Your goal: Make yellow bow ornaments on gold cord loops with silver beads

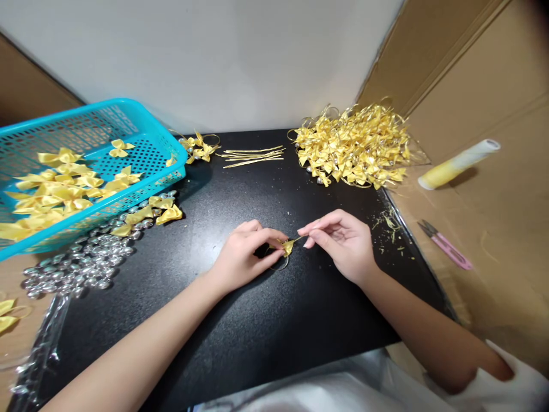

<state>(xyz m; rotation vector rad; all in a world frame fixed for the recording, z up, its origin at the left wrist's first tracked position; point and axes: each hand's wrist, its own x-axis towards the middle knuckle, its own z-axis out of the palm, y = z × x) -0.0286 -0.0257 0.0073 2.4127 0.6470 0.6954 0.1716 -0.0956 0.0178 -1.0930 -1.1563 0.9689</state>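
Note:
Near the middle of the black table, my left hand pinches a small yellow ribbon bow between thumb and fingers. A thin ring or loop shows just below the bow, against the tabletop. To the right of it, my right hand has thumb and forefinger closed on a thin gold strand end that sticks out from the bow. Part of the bow is hidden behind my left fingers. Several straight gold twist ties lie farther back on the table.
A turquoise basket of yellow bows stands at left, with silver beads along its front. A heap of finished-looking bows sits back right. Pink-handled snips, a yellow-white roll and gold scraps lie at right.

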